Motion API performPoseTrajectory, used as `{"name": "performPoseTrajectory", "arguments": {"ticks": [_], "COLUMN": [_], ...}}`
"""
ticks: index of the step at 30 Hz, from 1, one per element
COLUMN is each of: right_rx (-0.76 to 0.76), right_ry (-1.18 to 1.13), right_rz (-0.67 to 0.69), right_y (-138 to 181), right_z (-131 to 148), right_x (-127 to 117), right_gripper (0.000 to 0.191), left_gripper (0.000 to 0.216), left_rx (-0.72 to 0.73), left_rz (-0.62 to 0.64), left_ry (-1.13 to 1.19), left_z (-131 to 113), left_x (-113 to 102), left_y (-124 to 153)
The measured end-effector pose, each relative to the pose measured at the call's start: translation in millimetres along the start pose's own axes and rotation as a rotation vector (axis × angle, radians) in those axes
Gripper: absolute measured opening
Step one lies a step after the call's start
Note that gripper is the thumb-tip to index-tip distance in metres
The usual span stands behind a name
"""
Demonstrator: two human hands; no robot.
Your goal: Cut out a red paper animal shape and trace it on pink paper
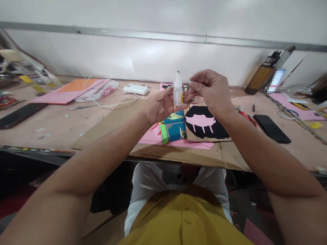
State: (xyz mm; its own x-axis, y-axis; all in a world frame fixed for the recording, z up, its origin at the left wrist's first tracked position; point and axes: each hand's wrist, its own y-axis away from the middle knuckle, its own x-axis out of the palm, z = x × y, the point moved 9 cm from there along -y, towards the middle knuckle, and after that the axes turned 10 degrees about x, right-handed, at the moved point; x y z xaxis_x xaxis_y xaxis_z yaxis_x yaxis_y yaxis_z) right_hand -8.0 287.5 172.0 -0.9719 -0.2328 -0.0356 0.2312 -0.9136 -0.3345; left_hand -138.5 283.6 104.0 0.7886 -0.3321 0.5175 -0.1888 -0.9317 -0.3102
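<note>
My left hand (158, 106) is wrapped around a small clear glue bottle (178, 91) with a white nozzle, held upright above the table. My right hand (211, 91) is closed in a pinch beside the bottle's upper part, with something small and hard to make out between its fingertips. Below the hands lie a black card with a pink cut-out shape (205, 123), a piece of blue and green patterned cloth (174, 127) and pink paper (176, 141), all on a sheet of brown cardboard (178, 154).
A white power bank (136, 89) with a white cable lies at the back. Pink and orange sheets (73, 90) rest to the left. One black phone (271, 128) is on the right, another dark slab (20, 115) on the left. Red scissors (246, 117) lie near my right wrist.
</note>
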Motion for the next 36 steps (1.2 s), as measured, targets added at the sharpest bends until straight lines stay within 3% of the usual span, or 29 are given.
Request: {"name": "performPoseTrajectory", "arguments": {"ticks": [6,15,25,30,36], "right_rx": [0.028,-0.077,0.064,0.050,0.132], "right_ry": [0.001,0.108,0.235,0.366,0.369], "right_rz": [-0.020,-0.037,0.006,0.059,0.218], "right_y": [-7,-6,-11,-9,-3], "right_z": [-6,15,7,10,0], "right_x": [-5,-5,-5,-2,5], "right_gripper": [0.016,0.013,0.012,0.010,0.010], "left_gripper": [0.030,0.038,0.041,0.045,0.043], "left_rx": [0.023,0.137,0.171,0.213,0.292], "left_rz": [-0.003,0.083,0.159,0.203,0.128], "left_ry": [0.012,-0.133,-0.401,-0.499,-0.523], "left_z": [-3,-9,1,-1,-12], "left_x": [-1,-11,-24,-29,-43], "left_y": [1,-1,11,12,12]}}
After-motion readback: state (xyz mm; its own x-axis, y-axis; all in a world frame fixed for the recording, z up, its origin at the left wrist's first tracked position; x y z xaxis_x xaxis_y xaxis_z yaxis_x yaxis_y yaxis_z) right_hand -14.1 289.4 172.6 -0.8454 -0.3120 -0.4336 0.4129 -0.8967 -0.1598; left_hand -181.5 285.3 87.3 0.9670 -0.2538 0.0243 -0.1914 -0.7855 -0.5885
